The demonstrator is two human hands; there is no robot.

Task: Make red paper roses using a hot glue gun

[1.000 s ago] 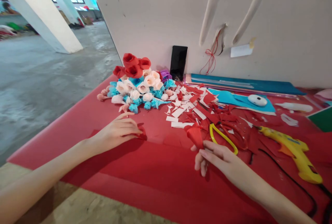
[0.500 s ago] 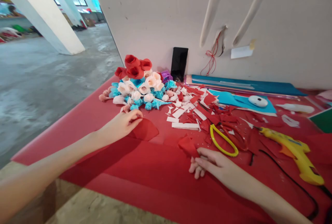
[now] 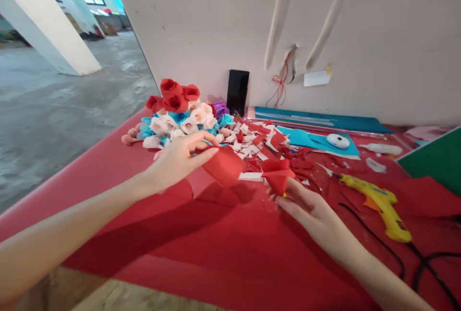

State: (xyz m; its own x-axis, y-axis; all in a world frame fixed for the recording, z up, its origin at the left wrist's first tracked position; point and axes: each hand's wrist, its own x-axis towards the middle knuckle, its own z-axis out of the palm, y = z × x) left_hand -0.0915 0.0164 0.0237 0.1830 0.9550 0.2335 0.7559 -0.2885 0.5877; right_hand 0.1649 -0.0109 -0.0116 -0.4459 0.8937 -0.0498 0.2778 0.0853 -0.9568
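Observation:
My left hand (image 3: 189, 155) pinches a rounded red paper petal (image 3: 224, 166) by its upper left edge, lifted above the red-covered table (image 3: 216, 253). To the right, my right hand (image 3: 300, 200) is closed on the narrow base of a red paper flower (image 3: 278, 175), its wider end facing up. The petal and the flower are apart by a small gap. Past my left hand lies a heap of paper flowers (image 3: 187, 123) in white, blue and pink, with several red ones (image 3: 175, 94) on top. The scissors are mostly hidden behind my right hand.
Red and white paper scraps (image 3: 259, 140) lie beyond my hands. A yellow glue gun (image 3: 378, 200) with a black cord rests at the right. A phone (image 3: 237, 92) leans on the wall, near blue sheets (image 3: 320, 121), a white round gadget (image 3: 337, 141) and a green board (image 3: 435, 157).
My left hand has raised the petal off the table and moved right. My right hand has lifted the flower, turning its wide end upward. The hands are closer together; the view has shifted right.

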